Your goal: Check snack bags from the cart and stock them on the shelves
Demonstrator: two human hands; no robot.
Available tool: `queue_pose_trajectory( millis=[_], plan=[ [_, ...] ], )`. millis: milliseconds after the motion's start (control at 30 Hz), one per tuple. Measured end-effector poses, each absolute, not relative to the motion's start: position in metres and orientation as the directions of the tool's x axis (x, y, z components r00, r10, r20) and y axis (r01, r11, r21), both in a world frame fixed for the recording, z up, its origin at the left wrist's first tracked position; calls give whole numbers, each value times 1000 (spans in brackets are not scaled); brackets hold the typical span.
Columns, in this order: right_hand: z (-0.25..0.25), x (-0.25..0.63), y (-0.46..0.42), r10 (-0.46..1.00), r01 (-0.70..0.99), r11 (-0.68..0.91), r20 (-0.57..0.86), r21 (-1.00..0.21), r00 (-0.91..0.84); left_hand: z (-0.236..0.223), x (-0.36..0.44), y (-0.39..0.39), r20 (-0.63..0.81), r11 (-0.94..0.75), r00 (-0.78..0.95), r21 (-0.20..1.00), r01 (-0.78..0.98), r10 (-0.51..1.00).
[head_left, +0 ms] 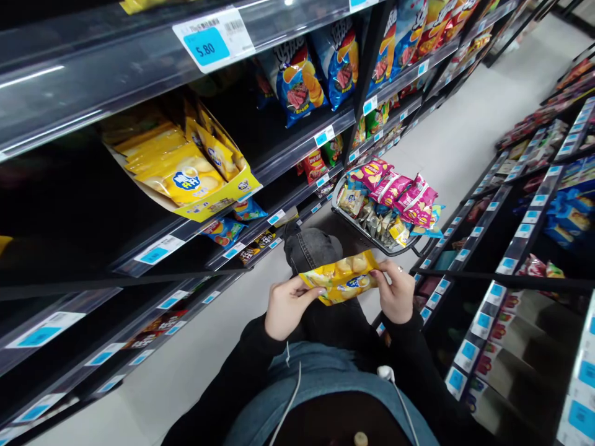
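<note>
Between my two hands a yellow snack packet (341, 277) is held stretched out sideways above my lap. My left hand (289, 305) pinches its left end between thumb and fingers. At the packet's right end, my right hand (395, 290) is closed on the edge, and a ring shows on one finger. On the shelf at the left, an open yellow carton (211, 207) holds several similar yellow packets (186, 176). Ahead of my knees stands a shopping basket (360, 235), filled with pink chip bags (395, 189) and other small packets.
Black shelving with price tags (207, 46) runs along the left, with blue chip bags (297, 80) farther along. Another shelf unit (493, 291) borders the aisle on the right. Pale floor (515, 74) stretches ahead between them. A white earphone cord (290, 396) hangs over my chest.
</note>
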State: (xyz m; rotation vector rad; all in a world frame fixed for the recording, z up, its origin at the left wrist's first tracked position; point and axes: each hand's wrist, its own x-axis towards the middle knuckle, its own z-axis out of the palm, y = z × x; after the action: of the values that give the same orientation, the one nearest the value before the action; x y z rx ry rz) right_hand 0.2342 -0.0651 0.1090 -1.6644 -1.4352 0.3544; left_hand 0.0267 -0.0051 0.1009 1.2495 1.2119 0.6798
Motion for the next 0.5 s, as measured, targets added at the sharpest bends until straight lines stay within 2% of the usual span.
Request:
queue_pose_trajectory(
  millis=[100,200,267,367,433,500],
  plan=[
    [96,250,-62,916,523,-1,209,-852,343,90,40,5,-362,323,373,932,165,854],
    [65,289,-62,872,354,-157,38,-922,487,76,50,13,-383,336,494,924,184,781],
    [37,326,-64,765,214,-266,-70,-940,641,68,52,15,-382,289,508,923,255,772],
    [-6,380,-67,492,-31,-354,-214,-935,844,59,52,17,-375,228,503,916,330,779],
    [-30,405,-64,392,-64,-369,-218,-927,894,54,51,17,-390,242,505,911,334,770],
    [-48,418,-55,370,-37,-378,-187,-925,910,49,52,19,-421,294,503,903,314,755]
  ],
)
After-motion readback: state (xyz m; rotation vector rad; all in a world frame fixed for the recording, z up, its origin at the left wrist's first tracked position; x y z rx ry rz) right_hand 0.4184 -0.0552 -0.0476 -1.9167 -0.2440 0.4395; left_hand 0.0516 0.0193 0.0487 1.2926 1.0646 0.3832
